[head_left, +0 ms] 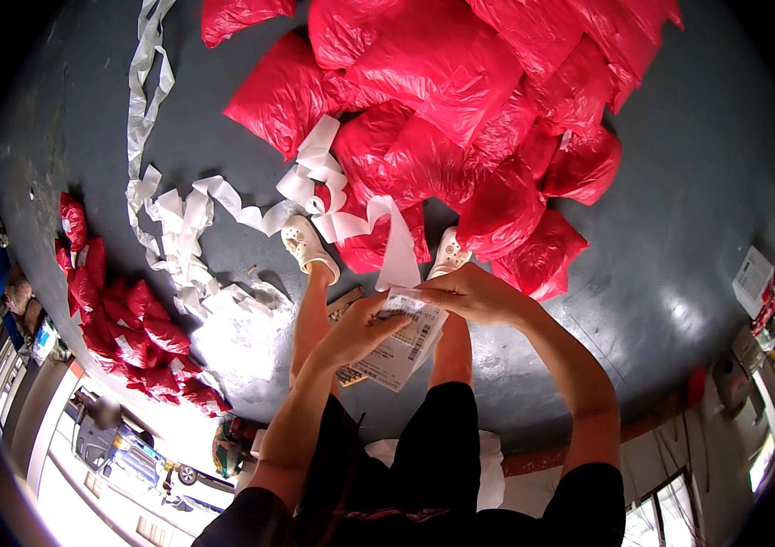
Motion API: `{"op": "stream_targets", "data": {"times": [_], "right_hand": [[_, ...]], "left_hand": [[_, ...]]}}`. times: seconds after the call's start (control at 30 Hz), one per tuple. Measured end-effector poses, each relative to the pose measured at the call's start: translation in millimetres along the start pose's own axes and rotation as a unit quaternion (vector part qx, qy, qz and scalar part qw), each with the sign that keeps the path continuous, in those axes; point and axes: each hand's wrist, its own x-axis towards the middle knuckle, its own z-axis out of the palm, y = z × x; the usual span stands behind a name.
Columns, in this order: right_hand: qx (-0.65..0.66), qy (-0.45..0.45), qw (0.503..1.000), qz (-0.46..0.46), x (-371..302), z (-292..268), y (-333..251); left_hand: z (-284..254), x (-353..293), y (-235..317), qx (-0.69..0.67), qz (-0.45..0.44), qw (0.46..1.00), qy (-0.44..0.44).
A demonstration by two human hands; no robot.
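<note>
Between my knees I hold printed paper labels with barcodes (396,351). My left hand (358,332) is closed on their left side, thumb lying across the front. At their upper right corner my right hand (474,294) is closed in a pinch; its fingertips are partly hidden. A white paper strip (396,253) rises from the labels and runs in loose curls to the left over the floor. Just beyond my hands lies a large heap of stuffed red plastic bags (442,82), the nearest one (540,255) close to my right foot.
My feet in white clogs (308,248) stand at the heap's near edge. Long white strips pile up on the grey floor at left (182,228). Further left is a second heap of smaller red bags (123,319). White sheets (754,281) and goods stand along the right side.
</note>
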Motion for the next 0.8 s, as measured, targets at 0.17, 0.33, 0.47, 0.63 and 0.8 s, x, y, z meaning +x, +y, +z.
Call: {"op": "stream_targets", "data": {"times": [0.17, 0.33, 0.47, 0.63, 0.8], "right_hand": [[0.306, 0.167, 0.931, 0.111, 10, -119, -6], [-0.181, 0.656, 0.662, -0.314, 79, -215, -28], [-0.57, 0.523, 0.567, -0.284, 172, -218, 26], [-0.58, 0.411, 0.693, -0.123, 213, -168, 73], [-0.493, 0.644, 0.554, -0.186, 254, -207, 17]], "left_hand": [[-39, 10, -33, 0.014, -0.064, 0.997, -0.038], [-59, 43, -169, 0.16, -0.07, 0.984, -0.024], [-45, 65, -147, 0.155, -0.107, 0.978, -0.089], [-82, 69, -161, 0.061, -0.133, 0.985, -0.094], [-80, 64, -122, 0.139, -0.075, 0.984, -0.085]]}}
